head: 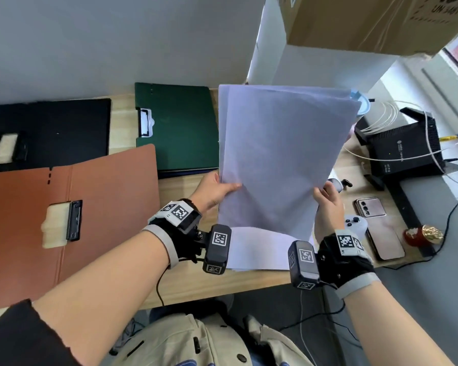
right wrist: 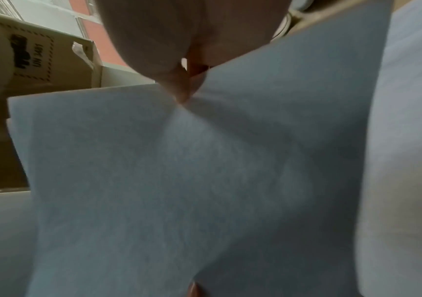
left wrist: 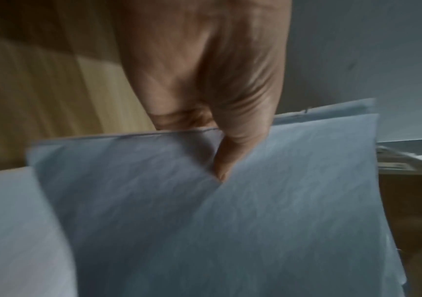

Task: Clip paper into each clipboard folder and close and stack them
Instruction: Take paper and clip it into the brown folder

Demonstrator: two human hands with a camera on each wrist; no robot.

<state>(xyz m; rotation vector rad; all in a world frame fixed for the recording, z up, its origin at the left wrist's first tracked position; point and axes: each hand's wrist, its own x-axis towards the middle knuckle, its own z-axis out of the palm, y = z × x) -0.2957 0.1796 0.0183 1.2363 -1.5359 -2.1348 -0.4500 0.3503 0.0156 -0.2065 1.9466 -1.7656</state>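
I hold a few sheets of paper point(head: 280, 154) up in the air with both hands. My left hand point(head: 213, 191) pinches the left edge, thumb on the side facing me. The left wrist view shows that thumb point(left wrist: 226, 160) pressed on the sheet. My right hand point(head: 328, 204) pinches the right edge in the same way, and the right wrist view shows its grip point(right wrist: 181, 88) squeezing the paper so that it wrinkles a bit. So both grips are closed on the paper, and the sheets stand nearly upright between them.

Right under my hands, more paper point(head: 257, 249) lies flat on the wooden table point(head: 185, 283). Just right of my right hand are a phone point(head: 384, 236) and a small white controller point(head: 354, 224).

Left of my left hand an orange folder point(head: 64, 215) lies open with its clip point(head: 73, 220) showing. Past my left hand, farther away, a green folder point(head: 177, 125) lies open, touching the left edge of the paper in the head view. Far left of that is a black folder point(head: 48, 130).

Far past my right hand sits a black router point(head: 402, 143) with white cables point(head: 381, 114). A cardboard box point(head: 354, 19) is up high beyond the paper.
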